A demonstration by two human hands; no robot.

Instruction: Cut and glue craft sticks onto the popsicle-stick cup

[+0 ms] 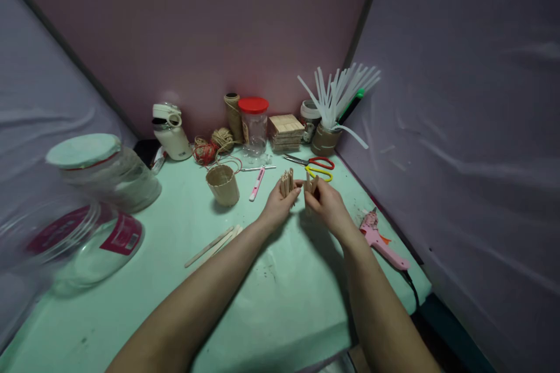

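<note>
My left hand (277, 205) is closed round an upright bundle of wooden craft sticks (287, 183). Close beside it, my right hand (326, 201) grips a few more craft sticks (308, 185), their tops showing above the fingers. Both hands are held over the middle of the table. Left of them stands a small round cup (224, 187) that looks made of sticks. Several loose craft sticks (214, 245) lie flat near my left forearm. A pink utility knife (257, 184) rests just beyond the left hand, and scissors (321, 163) with red and yellow handles lie behind the right hand.
A pink glue gun (385, 246) with a black cord lies at the right edge. White glue sticks (335, 96) fill a brown holder at the back. Stacked wooden squares (285, 133), a red-lidded jar (254, 128) and twine balls (223, 139) line the wall. Large plastic jars (109, 239) occupy the left.
</note>
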